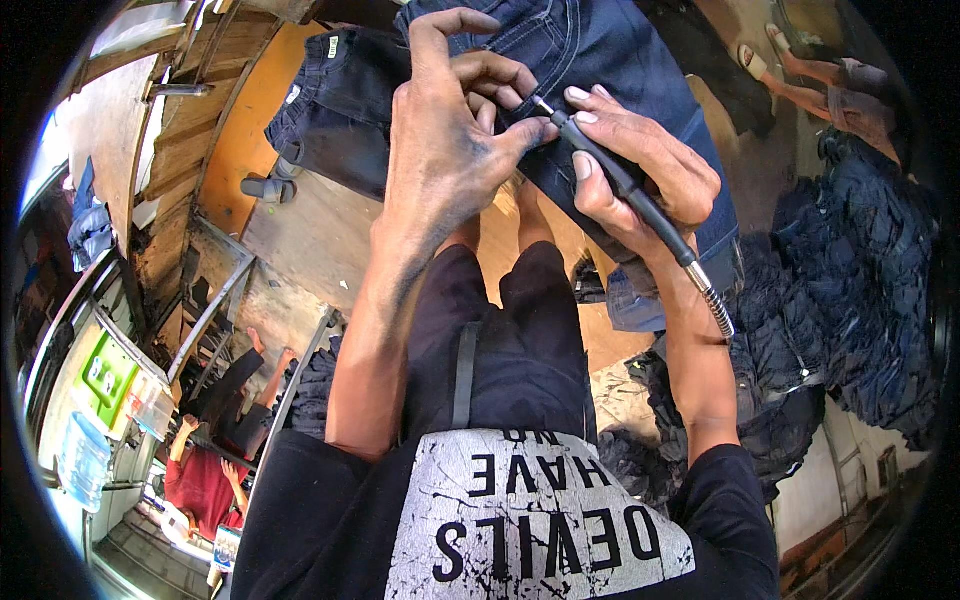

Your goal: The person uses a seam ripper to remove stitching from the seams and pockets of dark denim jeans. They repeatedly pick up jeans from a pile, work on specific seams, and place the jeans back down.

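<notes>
Up close, my right hand (640, 165) wraps its fingers around a slim black rotary handpiece (610, 170), held like a pen, its metal tip (543, 105) pressed to the dark blue jeans (620, 50) spread in front of me. My left hand (450, 130), smudged dark with dye, presses down on the denim beside the tip, thumb and bent fingers pinching the fabric taut, index finger stretched up over the cloth. Exactly where the tip meets the fabric is hard to make out, since my fingertips crowd around it. The handpiece's coiled metal shaft (715, 305) runs down past my right wrist and is lost behind my forearm. The jeans are cut off by the top edge, and their lower part is hidden under my hands. A second dark pair (340, 110) lies just to the left on an orange board (245, 130). Heaps of dark denim (860, 270) pile up at the right, their edges bent by the lens. At lower left a clear plastic water jug (82, 460) stands by a green panel (105, 375); its contents cannot be told. A person in red (205, 480) sits nearby, partly hidden behind a metal frame (215, 310).
</notes>
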`<state>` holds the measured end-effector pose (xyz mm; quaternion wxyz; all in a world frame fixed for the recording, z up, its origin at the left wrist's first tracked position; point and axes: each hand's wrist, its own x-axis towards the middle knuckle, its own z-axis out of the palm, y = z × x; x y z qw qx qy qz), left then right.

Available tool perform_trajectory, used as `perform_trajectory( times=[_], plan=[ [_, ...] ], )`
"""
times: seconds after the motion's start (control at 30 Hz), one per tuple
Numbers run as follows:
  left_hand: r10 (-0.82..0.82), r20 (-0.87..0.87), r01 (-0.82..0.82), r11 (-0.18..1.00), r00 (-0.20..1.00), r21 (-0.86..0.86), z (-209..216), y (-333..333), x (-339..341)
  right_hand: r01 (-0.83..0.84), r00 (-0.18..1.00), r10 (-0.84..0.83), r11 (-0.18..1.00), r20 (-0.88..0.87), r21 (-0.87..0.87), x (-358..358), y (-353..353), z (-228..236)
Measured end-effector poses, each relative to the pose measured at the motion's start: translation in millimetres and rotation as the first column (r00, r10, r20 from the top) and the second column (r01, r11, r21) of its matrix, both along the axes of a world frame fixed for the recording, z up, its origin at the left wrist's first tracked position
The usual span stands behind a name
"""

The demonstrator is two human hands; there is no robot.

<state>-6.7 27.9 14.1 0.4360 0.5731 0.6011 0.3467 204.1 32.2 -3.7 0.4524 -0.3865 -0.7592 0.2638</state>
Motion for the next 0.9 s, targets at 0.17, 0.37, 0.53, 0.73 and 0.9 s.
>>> perform_trajectory(
  times=[0.17, 0.37, 0.53, 0.73, 0.9],
  plan=[
    [0.039, 0.092, -0.038, 0.999, 0.995, -0.021, -4.1, -1.8, 1.5, 0.007, 1.000, -0.007, 1.000, -0.005, -0.015, 1.1, -1.7, 0.8],
    [0.028, 0.083, -0.029, 0.999, 0.996, 0.015, -8.4, -2.6, 1.5, 0.019, 1.000, -0.019, 0.999, -0.011, -0.033, 1.4, -1.4, 0.3],
    [0.027, 0.052, -0.029, 0.999, 0.998, 0.031, -9.2, -3.4, 2.1, 0.075, 0.996, -0.075, 0.997, -0.040, -0.008, -0.6, 2.3, -1.9],
    [0.058, 0.136, -0.059, 0.998, 0.989, 0.007, -8.8, -3.1, 3.3, 0.098, 0.994, -0.100, 0.994, -0.042, -0.038, -0.8, 2.9, -1.2],
    [0.066, 0.159, -0.067, 0.998, 0.985, 0.005, -10.1, -2.7, 4.2, 0.111, 0.993, -0.112, 0.992, -0.022, -0.063, 0.2, 3.5, 1.1]
  ],
)
